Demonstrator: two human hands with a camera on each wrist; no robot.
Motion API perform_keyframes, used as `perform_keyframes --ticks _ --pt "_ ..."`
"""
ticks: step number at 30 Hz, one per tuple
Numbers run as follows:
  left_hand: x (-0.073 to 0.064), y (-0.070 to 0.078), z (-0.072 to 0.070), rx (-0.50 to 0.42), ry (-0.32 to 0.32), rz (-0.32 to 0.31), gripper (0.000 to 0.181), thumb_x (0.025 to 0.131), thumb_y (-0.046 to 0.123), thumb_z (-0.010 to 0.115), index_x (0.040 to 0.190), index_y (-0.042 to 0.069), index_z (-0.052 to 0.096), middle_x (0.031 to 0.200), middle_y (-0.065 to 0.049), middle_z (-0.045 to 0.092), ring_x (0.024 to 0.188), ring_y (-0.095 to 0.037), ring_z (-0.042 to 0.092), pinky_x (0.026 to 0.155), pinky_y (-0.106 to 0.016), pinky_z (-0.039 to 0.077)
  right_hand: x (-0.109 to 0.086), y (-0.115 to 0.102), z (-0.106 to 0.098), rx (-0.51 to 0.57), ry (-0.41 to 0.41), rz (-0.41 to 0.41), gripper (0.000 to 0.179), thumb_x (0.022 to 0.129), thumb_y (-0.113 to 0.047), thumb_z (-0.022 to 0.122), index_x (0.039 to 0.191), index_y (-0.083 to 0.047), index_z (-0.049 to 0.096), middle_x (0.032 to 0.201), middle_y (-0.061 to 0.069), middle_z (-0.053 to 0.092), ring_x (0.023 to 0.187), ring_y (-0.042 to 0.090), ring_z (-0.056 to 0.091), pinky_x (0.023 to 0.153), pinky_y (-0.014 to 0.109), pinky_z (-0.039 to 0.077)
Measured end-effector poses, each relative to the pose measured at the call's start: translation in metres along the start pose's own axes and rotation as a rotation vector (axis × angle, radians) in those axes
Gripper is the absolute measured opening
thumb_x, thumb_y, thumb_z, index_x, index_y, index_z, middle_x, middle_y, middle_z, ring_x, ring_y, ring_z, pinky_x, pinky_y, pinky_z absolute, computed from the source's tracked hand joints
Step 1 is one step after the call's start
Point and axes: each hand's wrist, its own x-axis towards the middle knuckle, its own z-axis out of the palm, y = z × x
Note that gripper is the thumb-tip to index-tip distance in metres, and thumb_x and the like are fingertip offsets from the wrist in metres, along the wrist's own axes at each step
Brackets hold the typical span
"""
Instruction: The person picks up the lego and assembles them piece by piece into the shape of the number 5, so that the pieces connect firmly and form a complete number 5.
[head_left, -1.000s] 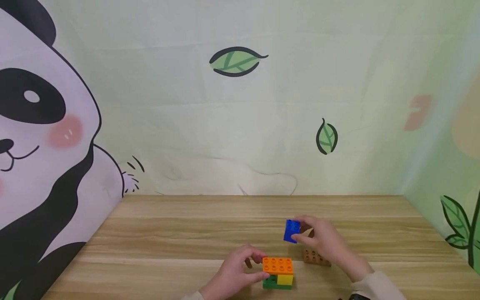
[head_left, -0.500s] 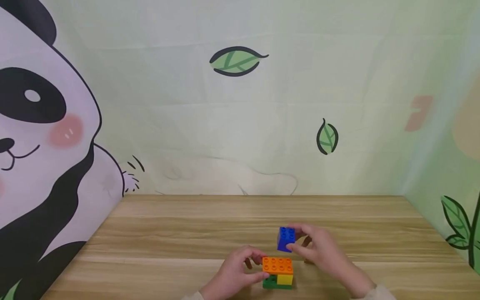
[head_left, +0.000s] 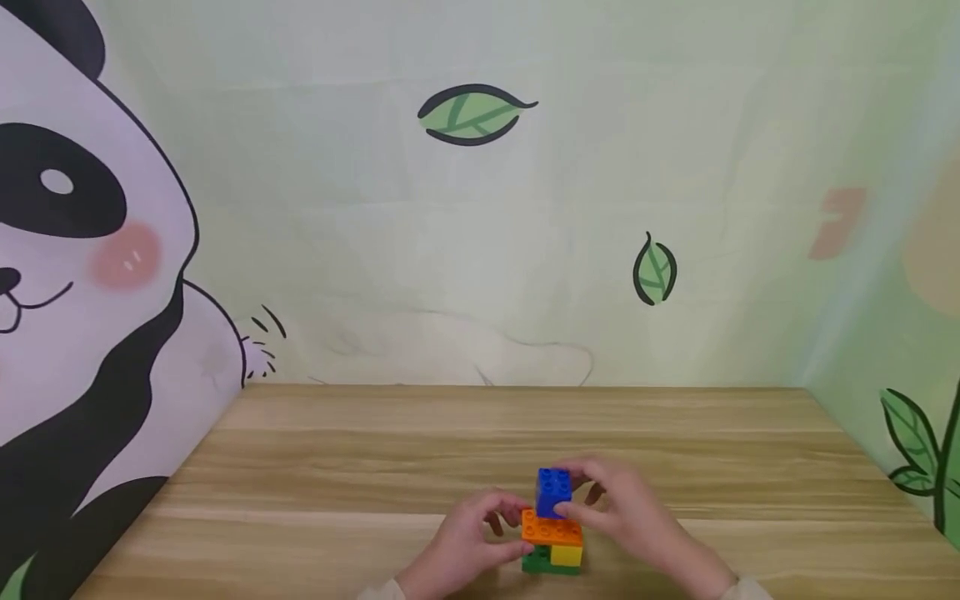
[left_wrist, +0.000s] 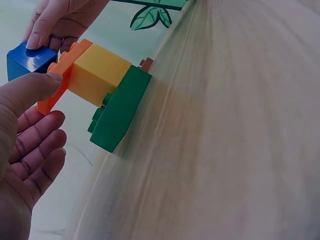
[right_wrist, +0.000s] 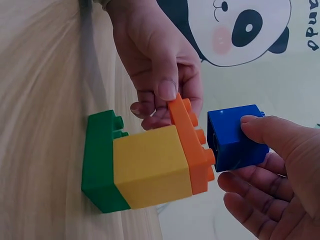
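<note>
Bricks, 5 tot.: blu (head_left: 550, 492), orng (head_left: 552, 532), yel (head_left: 566, 556), grn (left_wrist: 122, 112), brn (left_wrist: 146, 64), 1 ea. Hands, 2 tot.: L (head_left: 474, 533) + R (head_left: 621, 510).

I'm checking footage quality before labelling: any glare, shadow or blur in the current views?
Head: soft, even light, though a pale streak down the backdrop may be glare; left wrist: a bright glint on the blue brick, and the table smears into streaks; right wrist: a dark shadow band on the table, scene turned sideways.
</note>
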Motion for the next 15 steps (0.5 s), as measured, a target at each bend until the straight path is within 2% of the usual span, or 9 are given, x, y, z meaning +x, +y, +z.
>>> perform_keyframes --ticks 7,15 --pt "0.0 0.0 0.001 -0.025 0.008 -0.016 0.034 0.082 0.021 0.076 0.111 0.006 0.065 0.094 -0.005 0.07 0.081 -0.003 0.059 0.074 -0.019 0.051 -0.001 -0.006 0.008 -0.039 -0.013 -0.014 0.039 0.089 -0.035 0.068 0.117 -0.009 0.064 0.103 0.001 0.07 0.087 0.011 0.06 0.07 0.021 0.053" --pt "0.0 -0.002 0.002 -0.046 0.008 -0.007 0.032 0.083 0.02 0.076 0.107 0.002 0.065 0.093 -0.008 0.07 0.079 -0.001 0.059 0.074 -0.019 0.052 -0.003 -0.009 0.015 -0.053 -0.023 0.019 0.038 0.086 -0.036 0.07 0.116 -0.012 0.065 0.099 -0.001 0.069 0.086 0.009 0.06 0.066 0.022 0.052"
